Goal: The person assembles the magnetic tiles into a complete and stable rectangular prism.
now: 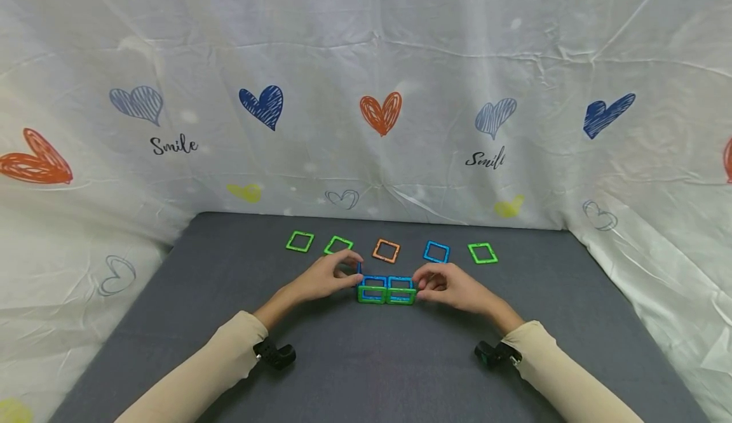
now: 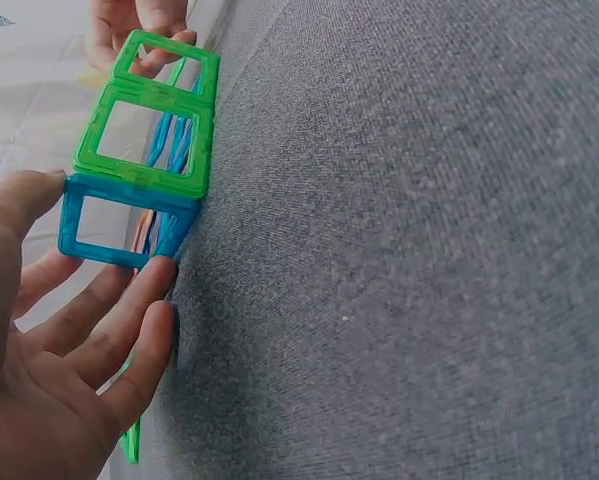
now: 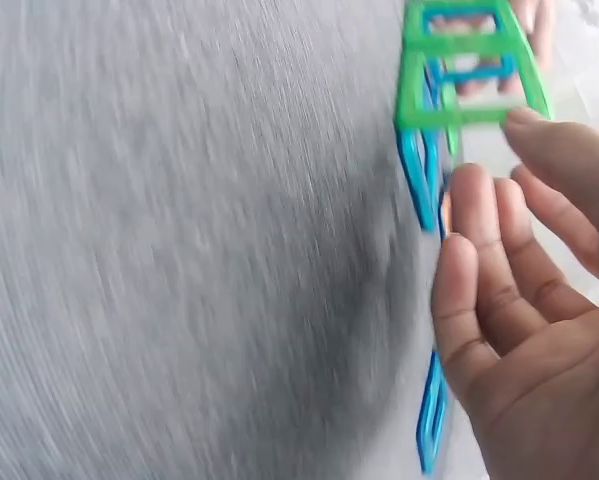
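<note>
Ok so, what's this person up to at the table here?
They're handling a small boxy build of green and blue square frames on the grey table. The left hand pinches a blue frame at the left end; the right hand is at the other end, its thumb at the edge of a green frame. Beyond, five loose frames lie spread in a row: three green, one orange, one blue.

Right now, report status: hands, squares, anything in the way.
Left hand holding blue end square; right hand at opposite end. Green squares side by side. Five loose squares beyond, seemingly not obstructing.
</note>
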A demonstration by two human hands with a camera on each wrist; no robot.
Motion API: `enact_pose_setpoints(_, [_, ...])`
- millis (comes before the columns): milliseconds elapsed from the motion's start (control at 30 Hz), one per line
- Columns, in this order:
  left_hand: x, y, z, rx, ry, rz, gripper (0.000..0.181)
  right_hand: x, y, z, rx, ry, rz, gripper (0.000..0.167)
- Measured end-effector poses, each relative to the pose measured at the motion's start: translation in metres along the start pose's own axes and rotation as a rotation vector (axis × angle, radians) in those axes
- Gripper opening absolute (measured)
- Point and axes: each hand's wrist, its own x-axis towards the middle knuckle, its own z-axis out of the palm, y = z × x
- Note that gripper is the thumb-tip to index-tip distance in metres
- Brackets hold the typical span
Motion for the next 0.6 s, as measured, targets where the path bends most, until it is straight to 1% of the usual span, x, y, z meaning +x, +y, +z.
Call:
enact_pose_setpoints(133, [-0.002,-0.002,0.0,-0.001,-0.003,0.009,0.046,-0.001,0.006,-0.008,-0.012,0.002,0.05,0.025])
enact_pose_setpoints(267, [-0.006,-0.003,-0.002,-0.008,-0.005,0.01,0.046,0.001,0.01,-0.01,-0.053,-0.016,0.067,0.026])
enact_pose_setpoints(433, [-0.014,0.0,-0.002,-0.064,-0.035,-0.04,0.043,0.005,0.01,-0.007,-0.115,-0.03,0.075,0.028])
enact_pose_setpoints(600, [-0.02,0.005,-0.001,-0.136,-0.084,-0.072,0.042,0.01,0.007,-0.003,-0.118,-0.033,0.085,0.027])
